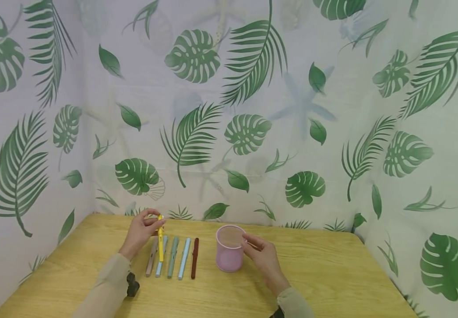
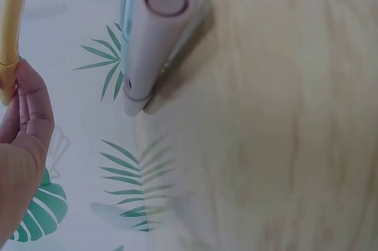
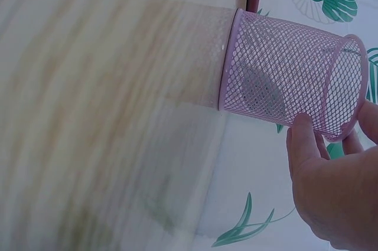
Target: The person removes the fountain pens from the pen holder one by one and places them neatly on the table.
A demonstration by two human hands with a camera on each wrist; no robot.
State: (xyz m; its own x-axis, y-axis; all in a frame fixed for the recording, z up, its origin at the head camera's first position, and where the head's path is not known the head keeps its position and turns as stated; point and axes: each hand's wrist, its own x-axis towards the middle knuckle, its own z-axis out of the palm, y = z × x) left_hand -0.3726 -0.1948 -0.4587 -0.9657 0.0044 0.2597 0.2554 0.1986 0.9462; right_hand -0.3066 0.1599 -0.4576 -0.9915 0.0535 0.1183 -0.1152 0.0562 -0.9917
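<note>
In the head view my left hand pinches a yellow pen near its upper end, holding it upright above the row of pens. That yellow pen also shows at the left edge of the left wrist view. A pink mesh pen holder stands upright on the table. My right hand holds it at the rim on its right side. From the right wrist, the hand has its digits against the mesh wall and around the rim.
Side by side left of the holder lie a taupe pen, a blue pen, a green pen, a light blue pen and a dark red pen. Leaf-patterned cloth hangs behind the wooden table.
</note>
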